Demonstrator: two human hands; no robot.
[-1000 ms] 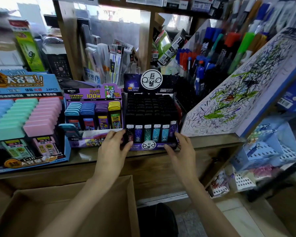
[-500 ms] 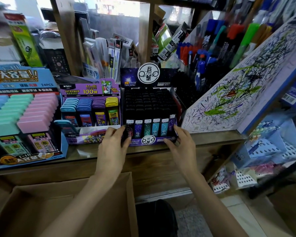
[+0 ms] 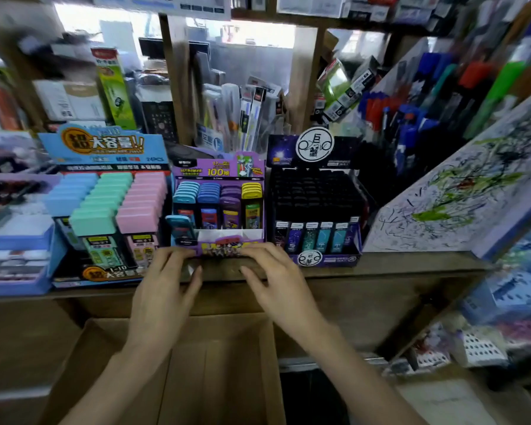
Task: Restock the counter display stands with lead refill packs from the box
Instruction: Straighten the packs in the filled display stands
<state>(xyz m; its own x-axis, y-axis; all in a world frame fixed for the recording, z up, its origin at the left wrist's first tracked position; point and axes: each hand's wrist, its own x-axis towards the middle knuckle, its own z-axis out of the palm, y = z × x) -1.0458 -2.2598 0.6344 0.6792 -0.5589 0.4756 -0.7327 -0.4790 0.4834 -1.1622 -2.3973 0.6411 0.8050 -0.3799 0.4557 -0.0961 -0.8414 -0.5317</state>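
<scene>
Down at the bottom of my view, the cardboard box (image 3: 227, 348) sits open-topped under the wooden counter (image 3: 411, 262). Just above it, the left hand (image 3: 166, 289) and right hand (image 3: 281, 286) lie with fingers stretched out on the front lip of the purple stand (image 3: 218, 170), gripping nothing. Its lead refill packs (image 3: 224, 197) stand in four coloured rows, with one teal pack (image 3: 179, 228) leaning at the front left. The pastel stand (image 3: 104, 148) is on its left and the black stand (image 3: 316, 194) on its right. Pens (image 3: 411, 118) are blurred behind.
</scene>
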